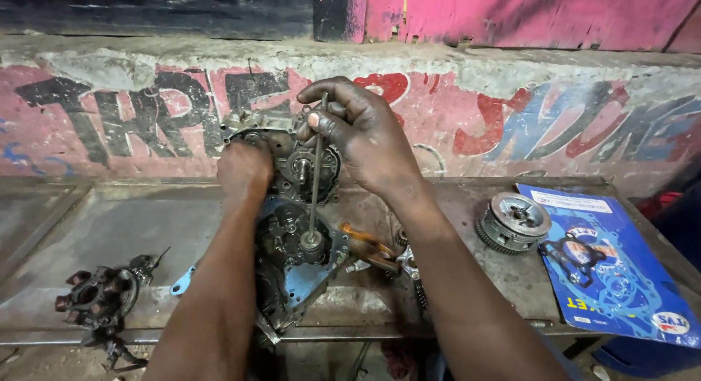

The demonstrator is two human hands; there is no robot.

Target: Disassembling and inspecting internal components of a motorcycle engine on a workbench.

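Left hand (244,169): closed in a fist on the upper left edge of the greasy dark metal engine case (292,242), knuckles up, steadying it.
Right hand (358,129): fingers wrapped tight round the top of a long thin steel socket driver (315,184), thumb pressed against its shaft.
Socket driver: stands almost upright, its socket end seated on a fitting near the middle of the engine case.
Engine case: lies open on the worn grey metal surface (131,228) between the two forearms, gears and a round bearing showing, with a pale blue gasket edge along its lower right side.
Orange-handled pliers (369,244): lie just right of the case, under the right forearm.
Round toothed silver clutch drum (513,220): sits on the surface well to the right, just beside the packet.
Blue printed gasket packet (613,268): lies flat at the right end of the surface, partly over its edge.
Dark round hub part with lugs (98,299): rests at the left front corner, well apart from the hands.
Backdrop: a painted pink and black concrete wall (511,118) runs behind the surface.
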